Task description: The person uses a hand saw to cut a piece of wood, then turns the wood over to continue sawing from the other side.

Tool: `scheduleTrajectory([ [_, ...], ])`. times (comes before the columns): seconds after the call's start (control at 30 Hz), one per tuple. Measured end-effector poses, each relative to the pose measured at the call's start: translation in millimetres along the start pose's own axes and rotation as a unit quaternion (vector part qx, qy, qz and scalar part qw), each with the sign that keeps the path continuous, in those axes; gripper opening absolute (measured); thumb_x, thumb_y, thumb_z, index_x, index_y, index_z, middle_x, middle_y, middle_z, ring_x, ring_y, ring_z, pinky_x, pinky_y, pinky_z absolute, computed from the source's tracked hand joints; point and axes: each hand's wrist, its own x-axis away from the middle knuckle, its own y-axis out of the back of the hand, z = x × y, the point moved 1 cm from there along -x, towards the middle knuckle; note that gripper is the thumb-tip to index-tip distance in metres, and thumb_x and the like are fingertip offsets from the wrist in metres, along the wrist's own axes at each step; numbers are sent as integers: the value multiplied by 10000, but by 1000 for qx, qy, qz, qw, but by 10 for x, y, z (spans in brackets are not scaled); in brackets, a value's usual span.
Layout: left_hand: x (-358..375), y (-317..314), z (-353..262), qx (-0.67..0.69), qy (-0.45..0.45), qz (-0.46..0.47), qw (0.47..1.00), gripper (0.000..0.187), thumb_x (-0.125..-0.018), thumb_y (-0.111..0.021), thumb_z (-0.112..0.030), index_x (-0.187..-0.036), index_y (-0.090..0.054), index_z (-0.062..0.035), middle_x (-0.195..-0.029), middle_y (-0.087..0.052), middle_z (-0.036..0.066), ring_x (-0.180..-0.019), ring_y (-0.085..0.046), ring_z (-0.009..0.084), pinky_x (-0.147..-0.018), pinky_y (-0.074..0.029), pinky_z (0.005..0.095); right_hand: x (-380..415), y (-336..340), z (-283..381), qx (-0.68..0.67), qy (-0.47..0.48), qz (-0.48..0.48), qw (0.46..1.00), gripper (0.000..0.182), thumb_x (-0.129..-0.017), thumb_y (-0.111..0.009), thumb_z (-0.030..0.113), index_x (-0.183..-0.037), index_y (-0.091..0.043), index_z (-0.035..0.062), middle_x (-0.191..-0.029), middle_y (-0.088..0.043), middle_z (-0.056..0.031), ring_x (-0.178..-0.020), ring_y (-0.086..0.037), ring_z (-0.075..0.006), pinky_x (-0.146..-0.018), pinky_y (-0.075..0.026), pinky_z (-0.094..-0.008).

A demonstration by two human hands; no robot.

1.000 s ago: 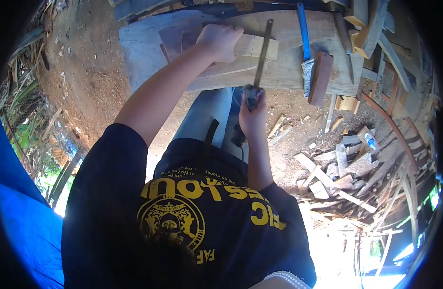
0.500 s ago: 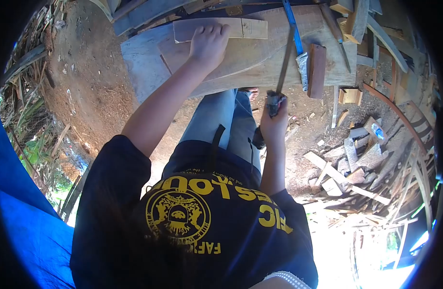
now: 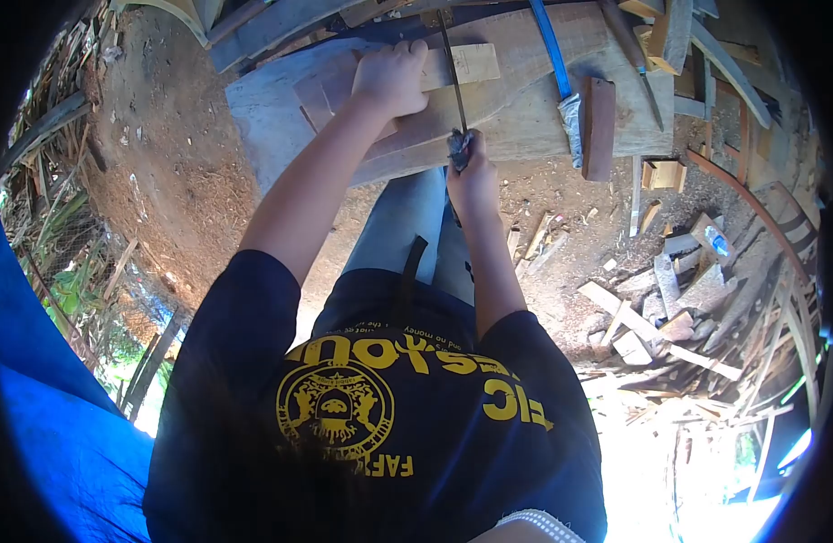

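My left hand (image 3: 391,80) is closed over a short, slightly curved wooden board (image 3: 475,63), pressing it on a wide plank worktop (image 3: 525,118). Pencil marks show near the board's right part. My right hand (image 3: 473,176) grips the wrapped handle of a handsaw (image 3: 455,86). Its long, narrow blade lies across the board, just right of my left hand, pointing away from me. The teeth are too small to make out. My left hand and forearm hide part of the board.
Right on the worktop lie a blue strip-like tool (image 3: 550,45) with a wrapped handle, a reddish-brown wood block (image 3: 598,131) and a wooden-handled pointed tool (image 3: 627,41). Wood offcuts (image 3: 661,321) heap on the ground to the right. A blue sheet (image 3: 45,407) hangs at left.
My right hand has moved left and forward, bringing the saw from beside the board to across it. The board has tilted and shifted slightly under my left hand.
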Motion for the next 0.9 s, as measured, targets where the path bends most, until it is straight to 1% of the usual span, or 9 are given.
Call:
scheduleTrajectory([
  [0.07, -70, 53, 76, 16, -38, 23, 999, 502, -650, -757, -292, -1014, -505, -56, -946, -644, 154, -909, -651, 327, -760, -523, 438, 95, 27, -165, 9, 4, 16, 1000, 378, -856, -594, 119, -1211, -464, 127, -825, -661, -252, -813, -640, -457, -661, -518, -530],
  [0.27, -108, 181, 34, 16, -11, 78, 997, 526, -660, -752, -374, -1035, -551, -66, -974, -656, 148, -941, -666, 286, -784, -541, 413, 119, -4, -287, -13, 12, 33, 999, 375, -843, -598, 97, -1194, -466, 118, -829, -659, -255, -813, -645, -451, -660, -521, -530],
  [0.47, -115, 93, 39, 15, 1, 48, 999, 510, -667, -733, -393, -1032, -543, -92, -934, -683, 133, -919, -663, 295, -770, -519, 432, -303, -27, 68, 13, 28, 38, 999, 295, -844, -585, 63, -1120, -481, 80, -837, -657, -258, -824, -643, -452, -671, -521, -527],
  [0.63, -160, 311, -70, 7, 28, 101, 994, 480, -665, -715, -360, -1033, -556, -97, -919, -689, 131, -915, -664, 302, -775, -525, 431, 19, 71, -174, -56, 71, 4, 996, 241, -836, -576, 45, -1065, -503, 60, -834, -660, -247, -832, -653, -431, -691, -525, -513],
  [0.7, -107, 311, -105, -3, 32, 133, 991, 473, -661, -711, -341, -1038, -561, -97, -927, -691, 129, -918, -664, 302, -776, -527, 426, -362, 69, 51, -13, 52, 28, 998, 240, -833, -572, 33, -1062, -506, 62, -841, -662, -245, -837, -655, -428, -691, -527, -512],
  [0.8, -115, 343, -52, 39, 18, 90, 995, 544, -617, -718, -304, -1077, -603, -38, -986, -681, 207, -935, -668, 344, -824, -534, 434, -446, 24, 125, 8, 71, 43, 997, 229, -851, -559, 44, -1067, -486, 62, -838, -660, -252, -829, -658, -425, -683, -531, -510],
  [0.83, -109, 311, -75, 18, -21, 116, 993, 500, -633, -712, -302, -1056, -589, -66, -967, -684, 166, -925, -667, 322, -801, -534, 429, -375, 6, 105, -15, 94, 32, 995, 221, -873, -549, 66, -1076, -462, 59, -829, -656, -260, -817, -660, -425, -674, -534, -510],
  [0.87, -102, 273, -100, -2, -62, 142, 988, 457, -649, -706, -300, -1034, -574, -93, -949, -688, 125, -916, -665, 300, -777, -534, 423, -238, -11, 57, 45, 34, 85, 995, 293, -828, -565, 31, -1094, -448, 71, -824, -658, -254, -808, -660, -429, -672, -534, -516],
  [0.9, -122, 224, -91, -4, -61, 140, 988, 457, -649, -706, -300, -1034, -574, -93, -949, -688, 125, -916, -665, 300, -777, -534, 423, -181, -14, 28, 44, 37, 85, 995, 293, -828, -565, 31, -1094, -448, 71, -824, -658, -254, -808, -660, -429, -672, -534, -516],
])
